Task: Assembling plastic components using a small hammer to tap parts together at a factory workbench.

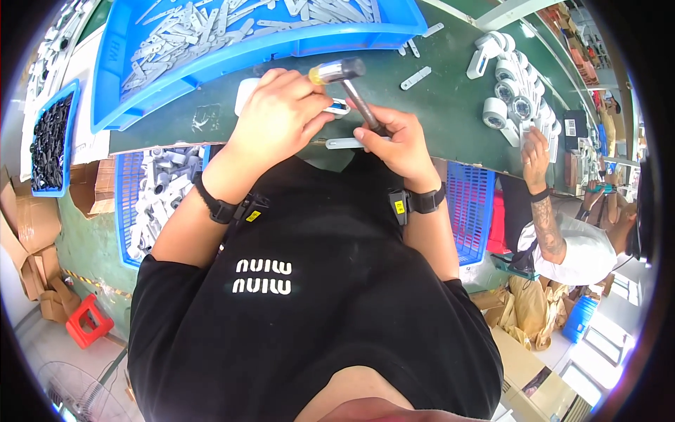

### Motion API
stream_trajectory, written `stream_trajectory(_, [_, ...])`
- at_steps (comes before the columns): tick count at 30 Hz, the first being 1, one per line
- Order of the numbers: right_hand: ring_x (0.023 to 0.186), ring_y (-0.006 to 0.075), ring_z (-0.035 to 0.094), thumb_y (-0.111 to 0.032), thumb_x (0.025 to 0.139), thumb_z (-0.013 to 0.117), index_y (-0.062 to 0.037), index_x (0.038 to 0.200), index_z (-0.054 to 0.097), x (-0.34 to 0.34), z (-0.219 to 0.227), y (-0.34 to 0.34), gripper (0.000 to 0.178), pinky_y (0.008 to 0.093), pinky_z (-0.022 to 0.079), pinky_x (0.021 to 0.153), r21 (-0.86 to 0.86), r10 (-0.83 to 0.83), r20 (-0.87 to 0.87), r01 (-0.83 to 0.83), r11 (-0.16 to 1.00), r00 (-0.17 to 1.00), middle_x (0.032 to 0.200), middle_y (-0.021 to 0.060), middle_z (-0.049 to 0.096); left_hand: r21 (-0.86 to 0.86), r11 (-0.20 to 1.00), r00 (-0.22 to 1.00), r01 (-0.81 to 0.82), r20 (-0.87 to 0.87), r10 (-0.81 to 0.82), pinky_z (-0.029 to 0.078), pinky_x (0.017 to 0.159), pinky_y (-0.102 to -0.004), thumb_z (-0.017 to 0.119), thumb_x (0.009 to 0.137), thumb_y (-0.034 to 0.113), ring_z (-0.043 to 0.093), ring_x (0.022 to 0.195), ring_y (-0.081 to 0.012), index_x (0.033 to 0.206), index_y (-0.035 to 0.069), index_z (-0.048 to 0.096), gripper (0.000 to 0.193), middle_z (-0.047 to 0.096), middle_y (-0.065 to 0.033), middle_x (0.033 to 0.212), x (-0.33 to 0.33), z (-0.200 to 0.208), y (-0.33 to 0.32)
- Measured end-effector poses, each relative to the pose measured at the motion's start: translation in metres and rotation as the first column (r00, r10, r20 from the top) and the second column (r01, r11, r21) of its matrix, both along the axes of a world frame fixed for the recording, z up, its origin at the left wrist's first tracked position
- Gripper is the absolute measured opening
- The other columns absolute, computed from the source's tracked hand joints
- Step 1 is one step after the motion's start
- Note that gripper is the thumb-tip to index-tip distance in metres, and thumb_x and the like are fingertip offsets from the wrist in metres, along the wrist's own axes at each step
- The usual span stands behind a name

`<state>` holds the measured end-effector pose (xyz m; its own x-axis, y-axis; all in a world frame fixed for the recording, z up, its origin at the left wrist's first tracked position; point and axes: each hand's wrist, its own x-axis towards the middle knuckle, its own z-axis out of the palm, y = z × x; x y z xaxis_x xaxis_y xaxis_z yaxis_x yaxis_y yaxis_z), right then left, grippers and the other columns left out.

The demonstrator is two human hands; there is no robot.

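Observation:
My left hand is closed around a white plastic part just above the near edge of the bench. Most of that part is hidden by my fingers; its small end with a dark blue slot shows by the fingertips. My right hand grips the handle of a two-faced mallet, whose head has one black and one yellow face. The mallet head is raised beside my left knuckles. A flat light grey strip lies at my right thumb, its far end pointing left.
A large blue bin of grey strips stands behind my hands. Loose strips and white round-headed parts lie rightward on the green bench. Left is a blue tray of black pieces. A co-worker's hand reaches in at right.

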<state>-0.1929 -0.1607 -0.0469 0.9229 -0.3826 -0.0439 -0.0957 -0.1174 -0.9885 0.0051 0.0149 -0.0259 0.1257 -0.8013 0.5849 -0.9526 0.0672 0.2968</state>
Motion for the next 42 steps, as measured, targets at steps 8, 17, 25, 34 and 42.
stream_trajectory(8, [0.070, 0.0005, 0.047, 0.003, 0.099, 0.073, -0.0054, 0.146, 0.073, 0.006, 0.007, -0.002, 0.048, 0.0220, 0.038, 0.062, -0.046, 0.038, -0.045, -0.040, 0.998, 0.998, 0.083, -0.0110, 0.057, -0.027, 1.000, 1.000, -0.005, 0.019, 0.006, 0.056, 0.083, -0.0402, 0.087, 0.083, 0.017, 0.069, 0.097, -0.0249, 0.090, 0.009, 0.077, 0.015, 0.071, -0.0007, 0.103, -0.002, -0.005, 0.000])
stream_trajectory(17, [0.063, 0.0012, 0.047, -0.001, 0.100, 0.072, -0.0085, 0.146, 0.075, 0.008, 0.015, -0.004, 0.047, 0.0221, 0.036, 0.057, -0.013, 0.074, -0.136, -0.077, 0.997, 0.988, 0.074, -0.0096, 0.056, 0.019, 1.000, 1.000, -0.002, -0.016, 0.003, 0.059, 0.085, -0.0439, 0.087, 0.087, 0.012, 0.071, 0.101, -0.0310, 0.098, 0.007, 0.079, 0.014, 0.073, -0.0061, 0.107, -0.004, -0.005, 0.000])
stream_trajectory(25, [0.064, 0.0006, 0.053, -0.010, 0.101, 0.081, -0.0033, 0.105, 0.078, -0.001, 0.007, -0.008, 0.008, 0.0204, 0.041, 0.056, 0.144, -0.090, -0.085, 0.101, 0.984, 0.992, 0.077, -0.0086, 0.065, 0.064, 0.998, 0.998, -0.024, -0.063, 0.028, 0.058, 0.089, -0.0452, 0.085, 0.088, 0.011, 0.071, 0.104, -0.0324, 0.110, 0.006, 0.076, 0.025, 0.076, -0.0080, 0.114, -0.011, 0.002, -0.002])
stream_trajectory(34, [0.063, 0.0017, 0.054, -0.011, 0.098, 0.086, -0.0022, 0.109, 0.076, -0.009, -0.006, -0.006, 0.017, 0.0198, 0.041, 0.055, 0.156, -0.058, 0.153, 0.033, 0.987, 0.987, 0.080, -0.0061, 0.067, 0.013, 0.992, 0.967, 0.122, -0.225, -0.116, 0.054, 0.090, -0.0472, 0.087, 0.087, 0.017, 0.070, 0.100, -0.0354, 0.117, 0.004, 0.077, 0.034, 0.076, -0.0106, 0.109, -0.039, 0.020, 0.013])
stream_trajectory(42, [0.060, 0.0024, 0.054, -0.013, 0.104, 0.080, -0.0016, 0.116, 0.076, -0.001, 0.003, 0.002, 0.017, 0.0206, 0.040, 0.052, 0.296, -0.211, 0.152, 0.159, 0.942, 0.966, 0.087, 0.0018, 0.077, -0.003, 0.999, 0.970, 0.035, -0.240, -0.035, 0.055, 0.081, -0.0406, 0.085, 0.089, 0.006, 0.070, 0.089, -0.0291, 0.110, 0.005, 0.082, 0.021, 0.075, -0.0074, 0.098, -0.008, 0.017, 0.020])
